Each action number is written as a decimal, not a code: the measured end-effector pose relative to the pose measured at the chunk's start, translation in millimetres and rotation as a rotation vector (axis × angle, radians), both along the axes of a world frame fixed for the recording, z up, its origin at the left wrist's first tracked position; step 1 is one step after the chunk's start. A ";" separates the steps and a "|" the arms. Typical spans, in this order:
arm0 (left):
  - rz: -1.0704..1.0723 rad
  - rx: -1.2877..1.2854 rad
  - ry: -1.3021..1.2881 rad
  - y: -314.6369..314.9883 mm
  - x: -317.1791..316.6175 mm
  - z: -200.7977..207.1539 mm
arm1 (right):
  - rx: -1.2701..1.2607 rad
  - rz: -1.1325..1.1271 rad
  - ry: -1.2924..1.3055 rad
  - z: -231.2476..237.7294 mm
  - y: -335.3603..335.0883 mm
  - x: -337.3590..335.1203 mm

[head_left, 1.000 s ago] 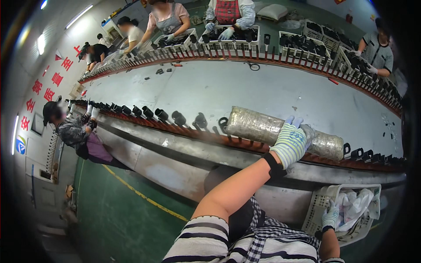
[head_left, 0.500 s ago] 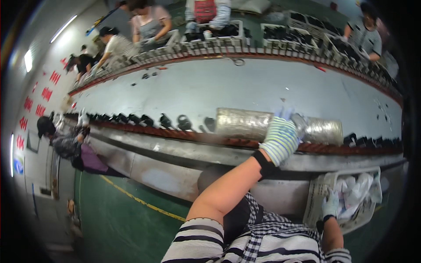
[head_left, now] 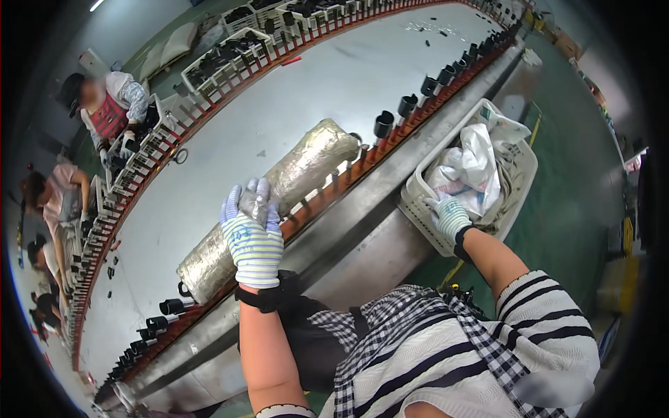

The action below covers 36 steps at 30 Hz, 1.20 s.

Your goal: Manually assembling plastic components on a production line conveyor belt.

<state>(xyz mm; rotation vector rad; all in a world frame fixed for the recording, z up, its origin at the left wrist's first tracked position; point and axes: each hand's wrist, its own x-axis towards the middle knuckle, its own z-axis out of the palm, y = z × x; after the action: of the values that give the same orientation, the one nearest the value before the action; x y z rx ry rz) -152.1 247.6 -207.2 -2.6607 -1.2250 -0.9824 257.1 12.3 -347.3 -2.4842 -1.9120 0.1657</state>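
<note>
Along the near edge of the grey table (head_left: 209, 181), that silvery wrapped roll (head_left: 310, 160) is lying slantwise, and your left hand (head_left: 254, 240) is covering its middle, so no telling if it's one piece or two. Some shiny greyish lump (head_left: 255, 206) is showing by your fingers; honestly can't tell whether you're grasping it or just resting there. Dark loops (head_left: 183, 288) are peeking out at the roll's ends, mostly hidden. Your right hand (head_left: 449, 214) is sitting at the white basket (head_left: 420, 219) beside a crumpled bag (head_left: 474, 171), grip unclear too.
</note>
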 end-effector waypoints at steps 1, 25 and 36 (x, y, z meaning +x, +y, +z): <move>0.013 -0.093 0.021 1.5 0.0 -5.1 | 0.004 0.001 0.014 6.3 3.3 -1.7; 0.020 -0.179 0.009 -1.5 -5.5 3.3 | -0.066 0.002 0.019 6.0 3.3 -0.2; -0.051 -0.324 -0.254 -4.8 -3.2 0.3 | -0.017 0.023 0.037 2.1 0.8 6.0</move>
<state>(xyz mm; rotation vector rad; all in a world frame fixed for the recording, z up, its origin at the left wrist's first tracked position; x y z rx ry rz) -155.3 242.9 -206.9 -2.8888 -1.4874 -1.2617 263.0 13.1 -345.2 -2.4524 -1.9332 0.2272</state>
